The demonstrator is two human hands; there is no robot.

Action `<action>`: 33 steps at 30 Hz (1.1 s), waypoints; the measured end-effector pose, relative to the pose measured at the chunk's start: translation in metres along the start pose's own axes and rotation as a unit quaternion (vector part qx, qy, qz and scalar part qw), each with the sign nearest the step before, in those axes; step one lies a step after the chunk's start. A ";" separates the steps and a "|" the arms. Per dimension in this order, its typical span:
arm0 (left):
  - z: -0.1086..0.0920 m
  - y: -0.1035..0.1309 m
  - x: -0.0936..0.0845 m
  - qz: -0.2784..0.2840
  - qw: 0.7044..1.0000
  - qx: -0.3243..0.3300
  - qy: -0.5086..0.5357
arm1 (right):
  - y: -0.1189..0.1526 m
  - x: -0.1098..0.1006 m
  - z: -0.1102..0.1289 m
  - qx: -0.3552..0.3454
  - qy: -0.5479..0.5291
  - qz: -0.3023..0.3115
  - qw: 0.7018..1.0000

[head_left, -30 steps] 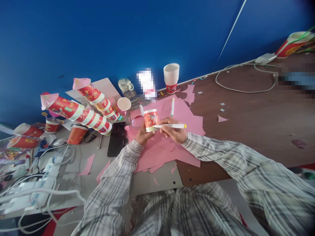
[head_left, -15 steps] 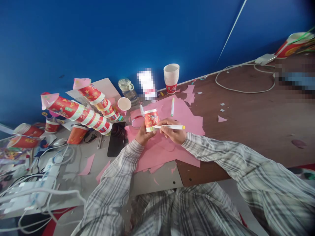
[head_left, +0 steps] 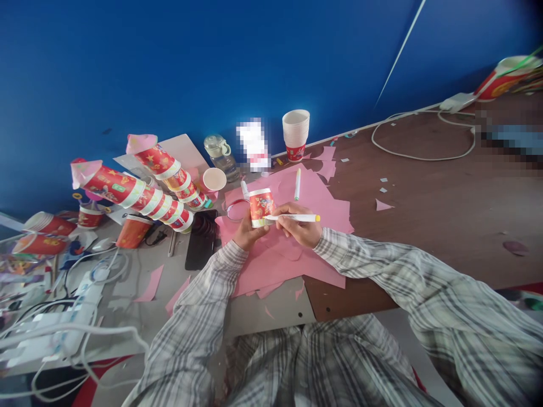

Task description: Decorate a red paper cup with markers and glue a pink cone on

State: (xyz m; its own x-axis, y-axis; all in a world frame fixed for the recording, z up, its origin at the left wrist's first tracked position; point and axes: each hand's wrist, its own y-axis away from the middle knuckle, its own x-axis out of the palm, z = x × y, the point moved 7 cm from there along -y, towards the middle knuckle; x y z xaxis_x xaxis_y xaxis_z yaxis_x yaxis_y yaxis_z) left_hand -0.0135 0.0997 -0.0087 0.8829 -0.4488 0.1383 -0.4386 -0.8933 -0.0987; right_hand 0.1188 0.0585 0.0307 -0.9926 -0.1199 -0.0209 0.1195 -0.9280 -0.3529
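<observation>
My left hand is closed around a red paper cup with a pale band at its lower edge. In my right hand is a white marker with a yellow end, pinched between the fingers. Its tip meets the cup near the pale band. Both hands are over pink paper sheets spread on the table. A second marker, white with a green end, lies on the paper beyond my right hand. A marker cap or short white piece is just behind the cup.
Two towers of red cups with pink paper cones stand at the left. A black phone, a water bottle and a stack of cups are around the paper. White cables and a power strip crowd the lower left.
</observation>
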 end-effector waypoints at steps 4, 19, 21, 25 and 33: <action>0.000 0.000 -0.001 -0.007 1.000 0.001 -0.008 | -0.001 0.000 0.001 -0.002 -0.007 -0.006 1.000; -0.003 0.001 0.002 0.002 1.000 -0.001 -0.030 | 0.000 0.002 0.002 0.004 -0.038 0.015 0.999; -0.003 0.001 0.002 0.004 1.000 -0.004 -0.028 | 0.000 0.003 0.002 -0.001 -0.024 0.025 0.999; -0.003 0.001 0.003 0.007 1.000 -0.003 -0.027 | 0.000 0.004 0.005 -0.025 0.004 0.034 0.999; -0.003 0.001 0.002 -0.006 1.000 -0.002 0.010 | -0.001 -0.004 0.004 0.000 -0.050 -0.034 0.998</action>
State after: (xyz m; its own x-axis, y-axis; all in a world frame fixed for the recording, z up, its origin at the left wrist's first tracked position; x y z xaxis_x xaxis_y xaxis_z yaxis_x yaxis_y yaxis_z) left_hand -0.0126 0.0977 -0.0054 0.8845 -0.4385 0.1594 -0.4288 -0.8986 -0.0927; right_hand 0.1227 0.0583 0.0343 -0.9912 -0.0909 0.0966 0.0516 -0.9350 -0.3509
